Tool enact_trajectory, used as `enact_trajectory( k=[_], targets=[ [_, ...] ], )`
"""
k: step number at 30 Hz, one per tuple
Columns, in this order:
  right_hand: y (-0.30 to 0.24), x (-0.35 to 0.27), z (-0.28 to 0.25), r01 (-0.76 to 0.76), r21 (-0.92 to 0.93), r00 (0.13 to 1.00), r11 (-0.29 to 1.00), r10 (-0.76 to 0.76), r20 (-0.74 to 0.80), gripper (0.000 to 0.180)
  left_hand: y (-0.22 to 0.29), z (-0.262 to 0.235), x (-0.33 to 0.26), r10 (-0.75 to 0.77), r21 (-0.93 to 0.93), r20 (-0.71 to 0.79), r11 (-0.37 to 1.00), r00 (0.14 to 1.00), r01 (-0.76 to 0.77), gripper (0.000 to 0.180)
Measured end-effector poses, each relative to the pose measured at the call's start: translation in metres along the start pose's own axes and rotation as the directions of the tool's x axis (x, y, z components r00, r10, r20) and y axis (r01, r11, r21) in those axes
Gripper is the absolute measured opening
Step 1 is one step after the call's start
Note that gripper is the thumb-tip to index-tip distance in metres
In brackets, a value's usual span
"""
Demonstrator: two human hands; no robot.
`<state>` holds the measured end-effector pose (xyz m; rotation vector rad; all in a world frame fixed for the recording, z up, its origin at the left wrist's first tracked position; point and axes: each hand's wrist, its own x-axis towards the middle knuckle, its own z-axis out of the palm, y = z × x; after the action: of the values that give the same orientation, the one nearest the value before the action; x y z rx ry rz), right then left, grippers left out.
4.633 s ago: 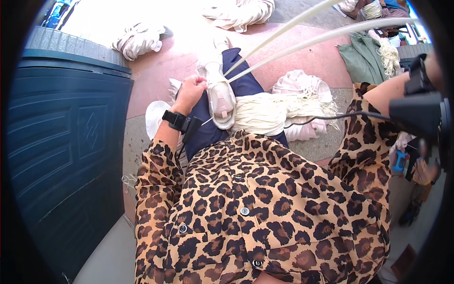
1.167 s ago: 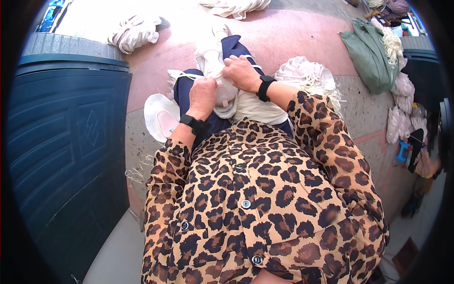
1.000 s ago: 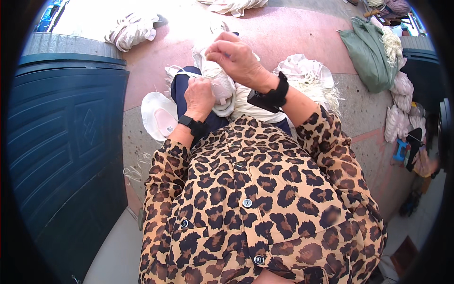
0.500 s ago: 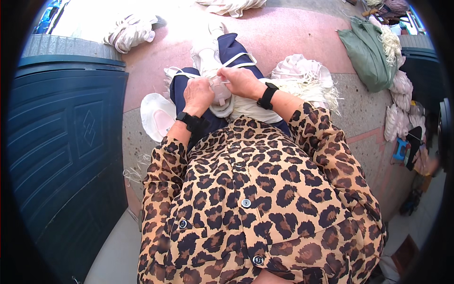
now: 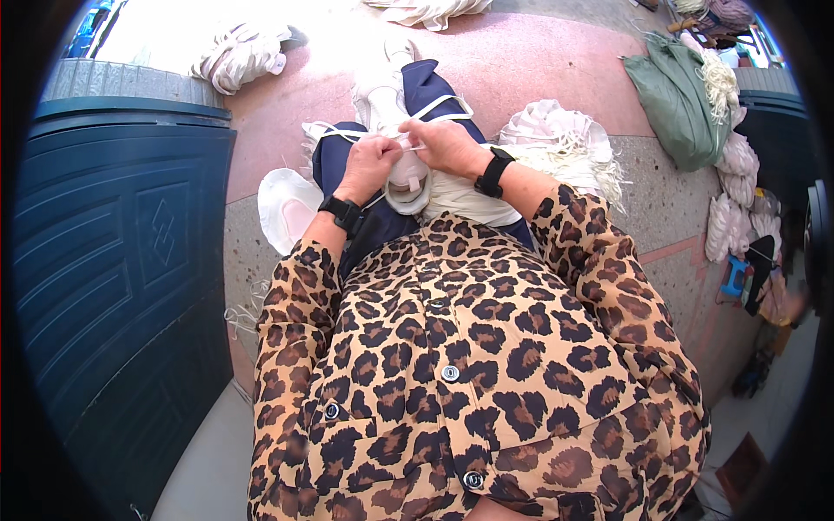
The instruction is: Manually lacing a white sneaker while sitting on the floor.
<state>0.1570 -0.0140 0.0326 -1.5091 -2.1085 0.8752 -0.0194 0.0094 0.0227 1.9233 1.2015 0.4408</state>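
Since half a second back the right hand [image 5: 445, 146] has slid a little outward, drawing a thin white cord [image 5: 408, 148] taut between it and the left hand [image 5: 369, 163]. Both hands are pinched closed on that cord, knuckles nearly touching, right over a white shoe [image 5: 387, 104] resting on the navy-trousered lap. The shoe looks soft and padded, its heel loop just below the fingers; whether the cord runs through it I cannot quite tell. More pale cord loops loosely across the knee. Close on the left stands a dark blue bin [image 5: 122, 260], smooth and ribbed, leaving little elbow room there. To the right, a frayed cream bundle [image 5: 556, 143] lies on speckled floor, with open pink floor ahead.
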Motion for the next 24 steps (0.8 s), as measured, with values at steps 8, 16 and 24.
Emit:
enact_trajectory(
  k=[8, 16, 24],
  targets=[
    [0.0, 0.0, 0.0, -0.048, 0.094, 0.999, 0.994, 0.048, 0.003, 0.032, 0.007, 0.011, -0.003, -0.074, 0.132, -0.152, 0.987, 0.986, 0.095, 0.016],
    [0.011, 0.008, -0.001, -0.075, 0.256, 0.997, 0.964, 0.068, 0.035, 0.029, 0.013, 0.008, 0.003, -0.132, -0.019, -0.112, 0.991, 0.985, 0.131, 0.019],
    [0.016, 0.019, -0.035, -0.227, 0.705, 0.947, 0.672, 0.321, 0.0, 0.028, 0.023, 0.011, 0.029, 0.067, 0.234, 0.02, 0.97, 0.998, -0.069, 0.015]
  ],
)
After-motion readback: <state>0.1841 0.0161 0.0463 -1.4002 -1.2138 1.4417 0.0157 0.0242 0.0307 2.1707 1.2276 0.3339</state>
